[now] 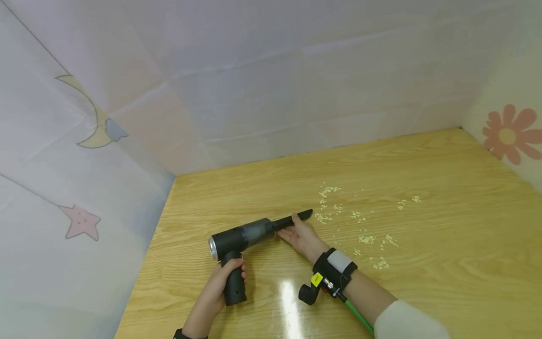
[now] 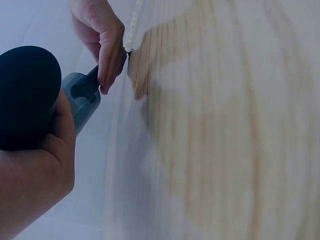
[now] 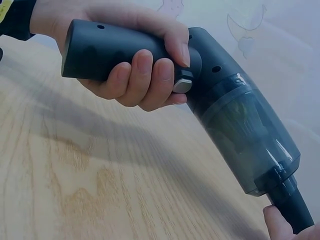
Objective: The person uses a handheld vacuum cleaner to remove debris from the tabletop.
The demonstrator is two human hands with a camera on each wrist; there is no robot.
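A black handheld vacuum cleaner (image 1: 227,241) with a see-through dust cup (image 1: 256,231) is held above the wooden table, its narrow nozzle (image 1: 282,223) pointing right. My left hand (image 1: 217,285) grips the handle (image 1: 235,288), fingers wrapped round it. In the right wrist view, a silver button (image 3: 182,86) shows beside the left fingertips. My right hand (image 1: 306,239) holds the nozzle between thumb and fingers, thumb over it and fingers beneath. Just beyond the nozzle tip, small pale yellow bits (image 1: 324,217) lie scattered.
More pale bits (image 1: 366,239) spread over the wooden table (image 1: 444,245), some farther right. A pale sheet (image 1: 254,94) rises behind the table's back edge. A green cable (image 1: 357,316) runs from the right wrist strap (image 1: 336,268).
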